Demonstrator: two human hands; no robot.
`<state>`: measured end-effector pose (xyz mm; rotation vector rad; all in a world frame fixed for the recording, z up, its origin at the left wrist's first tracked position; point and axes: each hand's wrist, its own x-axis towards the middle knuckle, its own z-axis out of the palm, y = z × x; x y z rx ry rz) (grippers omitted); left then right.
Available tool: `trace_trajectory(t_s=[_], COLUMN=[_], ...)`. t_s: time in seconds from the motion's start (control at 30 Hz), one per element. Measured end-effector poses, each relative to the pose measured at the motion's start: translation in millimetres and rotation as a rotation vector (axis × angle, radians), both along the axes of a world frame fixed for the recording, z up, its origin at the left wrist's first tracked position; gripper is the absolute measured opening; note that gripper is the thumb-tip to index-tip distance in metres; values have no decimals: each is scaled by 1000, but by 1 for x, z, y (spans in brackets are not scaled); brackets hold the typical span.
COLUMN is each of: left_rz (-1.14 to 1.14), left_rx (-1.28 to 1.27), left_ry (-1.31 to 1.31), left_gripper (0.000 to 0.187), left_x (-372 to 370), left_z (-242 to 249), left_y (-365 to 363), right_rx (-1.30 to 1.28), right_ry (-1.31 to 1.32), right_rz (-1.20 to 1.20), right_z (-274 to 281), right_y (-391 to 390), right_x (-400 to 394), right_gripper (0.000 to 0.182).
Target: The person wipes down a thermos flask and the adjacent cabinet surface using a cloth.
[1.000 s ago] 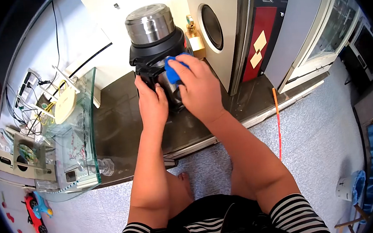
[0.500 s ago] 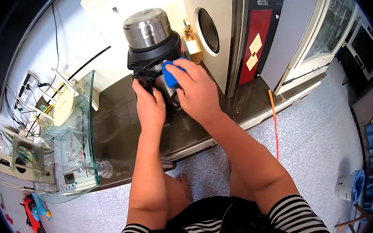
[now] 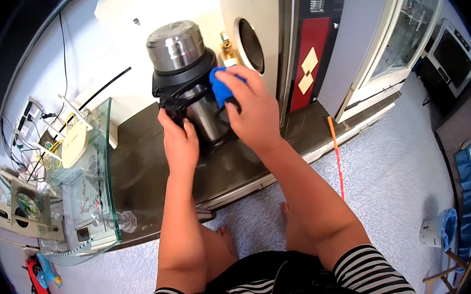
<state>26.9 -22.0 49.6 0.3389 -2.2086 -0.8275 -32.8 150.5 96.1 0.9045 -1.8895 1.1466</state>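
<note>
Head view: two hands worked around a steel flask (image 3: 204,119), which stood left of centre in the upper half of the frame
Steel flask: rose from the bench (image 3: 138,171) with its silver cap (image 3: 177,47) uppermost, leaning a little leftward in the frame
Left hand (image 3: 181,145): curled about the black handle (image 3: 172,104) at the flask's left side, thumb on the near face; how far the other fingers wrapped behind could not be told
Steadying: a firm hold on that handle seemed best suited to keep the tall body from turning or rocking under sideways pressure
Right hand (image 3: 254,107): pinched the blue cloth (image 3: 220,87) between thumb and fingers, right of the flask's upper body
Blue cloth: bunched beside the lower edge of the black collar (image 3: 188,73); how firmly it pressed could not be made out
Pressure: even and modest looked right, and a flatter fold would likely have followed the curve better than a wad
Gold bottle (image 3: 227,52): stood behind the cloth, close enough to call for short, controlled movements of the right hand
Speaker (image 3: 267,28): rose at the upper middle, limiting elbow room beyond the knuckles
</note>
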Motion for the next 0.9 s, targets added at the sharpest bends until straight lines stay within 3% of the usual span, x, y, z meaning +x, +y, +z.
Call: trace_trajectory(t_s=[0.2,0.27,0.4,0.47,0.53,0.63,0.73,0.9], left_rz=[42,19,153,254,209,-113,-295,-465], left_rx=[30,132,-21,-201,-250,-137,-223,165], left_ry=[14,-14,152,495,607,588,366,50], left_gripper=[56,58,60,60,56,47,43,43], left_x=[-1,1,-1,6,6,3,-10,-50], left_z=[1,4,-2,12,23,35,48,0], left_y=[5,8,20,33,53,91,121,133], right_rx=[-207,-149,-38,1,7,30,51,89], right_ry=[281,138,-16,-56,-70,-98,-132,-150], right_rz=[-518,-435,-389,-350,-286,-308,-332,-292], right_z=[48,40,8,-10,-25,-52,-71,-85], right_y=[40,52,69,78,83,81,79,89], right_x=[-30,-36,-29,-28,-27,-22,-17,-21], right_gripper=[65,66,69,70,71,71,72,72])
